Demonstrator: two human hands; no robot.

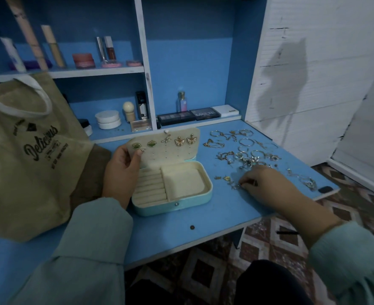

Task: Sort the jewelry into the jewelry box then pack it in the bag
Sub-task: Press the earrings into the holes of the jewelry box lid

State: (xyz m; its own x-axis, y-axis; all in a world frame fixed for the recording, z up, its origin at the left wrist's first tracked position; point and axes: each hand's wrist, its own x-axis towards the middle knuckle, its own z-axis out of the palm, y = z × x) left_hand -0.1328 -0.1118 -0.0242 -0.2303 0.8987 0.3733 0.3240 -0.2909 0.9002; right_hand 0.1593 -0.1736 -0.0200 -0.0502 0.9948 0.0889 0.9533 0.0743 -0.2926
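Cream velvet lines the lid [166,148], and the left hand [121,170] steadies it at its nine o'clock edge, thumb and fingers curled to pinch a small earring [142,150] against the pad. The right hand [263,183] rests on the surface [203,219] at the box's three o'clock, fingertips [246,183] bent down onto a tiny piece among the loose bits (too small to tell whether it is lifted or only touched). Pinned across the lid are two green studs [143,144], a crossed piece [165,138] and two butterflies [185,140]. The box [173,187] lies open, its ring rolls and square tray bare. Jewelry [247,150] is heaped at the box's two o'clock. The bag [25,155] slumps at nine o'clock, touching the left wrist's side of the surface. Makeup [188,115] lines the shelves at twelve o'clock.
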